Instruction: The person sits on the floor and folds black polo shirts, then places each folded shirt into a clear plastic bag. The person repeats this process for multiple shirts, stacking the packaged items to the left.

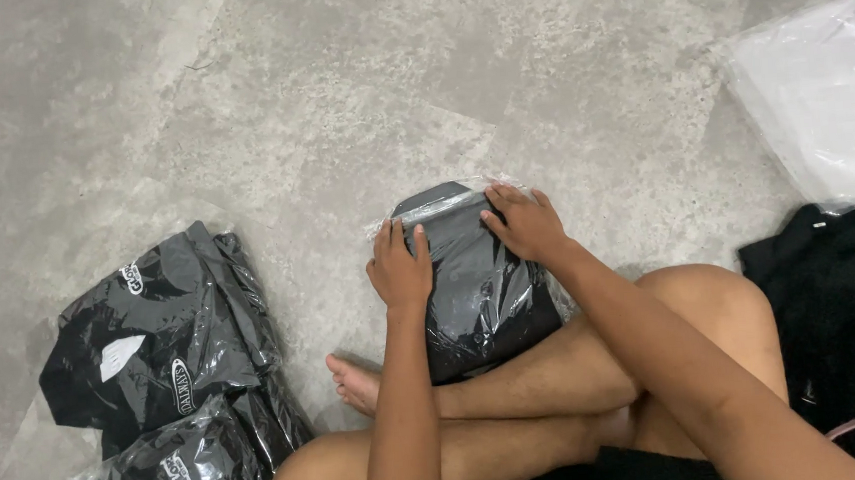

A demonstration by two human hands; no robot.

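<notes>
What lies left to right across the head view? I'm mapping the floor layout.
Pile of bagged black garments → left hand → clear bag with a folded black garment → right hand → loose black garments

1. Lighting: even, soft, moderately bright across the grey mottled concrete floor (337,96).
2. Shadows: faint, short.
3. Glare: white sheen on the clear plastic bag pile (828,92).
4. Focus: sharp overall; edges slightly soft.

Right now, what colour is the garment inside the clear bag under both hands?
Black, seen through the clear plastic bag in the head view, the only one.
</notes>
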